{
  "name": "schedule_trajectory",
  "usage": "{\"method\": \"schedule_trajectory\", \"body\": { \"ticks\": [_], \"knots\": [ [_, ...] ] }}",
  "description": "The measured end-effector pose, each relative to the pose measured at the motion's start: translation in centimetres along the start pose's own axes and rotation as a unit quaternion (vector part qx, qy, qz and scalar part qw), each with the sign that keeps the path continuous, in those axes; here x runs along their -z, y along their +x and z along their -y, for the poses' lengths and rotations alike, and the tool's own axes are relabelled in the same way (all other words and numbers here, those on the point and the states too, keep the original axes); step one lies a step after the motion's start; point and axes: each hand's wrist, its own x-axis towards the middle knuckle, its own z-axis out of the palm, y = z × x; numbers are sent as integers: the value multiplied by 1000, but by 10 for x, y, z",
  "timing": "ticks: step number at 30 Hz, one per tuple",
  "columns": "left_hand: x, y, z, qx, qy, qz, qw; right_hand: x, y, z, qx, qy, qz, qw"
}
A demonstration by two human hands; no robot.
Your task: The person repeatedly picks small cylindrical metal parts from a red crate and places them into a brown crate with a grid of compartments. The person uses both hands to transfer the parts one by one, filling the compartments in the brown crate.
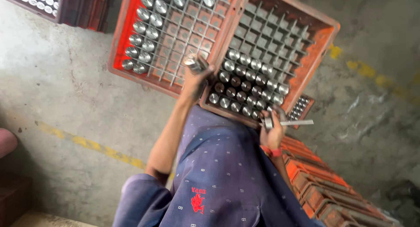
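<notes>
My left hand [195, 80] reaches out over two orange crates and holds a short shiny metal cylinder [194, 61] above the divider between them. The left crate [119, 52] has a grid with cylinders standing along its left and top sides. In the right crate [329, 32], several rows of cylinders [245, 85] fill the near part of the grid. My right hand [272, 133], with a red band at the wrist, grips a metal measuring gauge [286, 122] at the near edge of the right crate.
More orange crates [323, 183] are stacked at the lower right. Another crate of cylinders [35, 1] shows at the top left. The concrete floor [65, 78] carries worn yellow lines. My blue patterned shirt [218, 174] fills the bottom centre.
</notes>
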Motion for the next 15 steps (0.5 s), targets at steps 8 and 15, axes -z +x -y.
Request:
{"method": "schedule_trajectory", "body": {
  "ticks": [8,15],
  "knots": [
    [-37,-99,68,-34,407,96,908,-67,-12,22,-28,27,138,990],
    [-83,-111,61,7,502,175,847,-72,-20,36,-5,-20,240,970]
  ]
}}
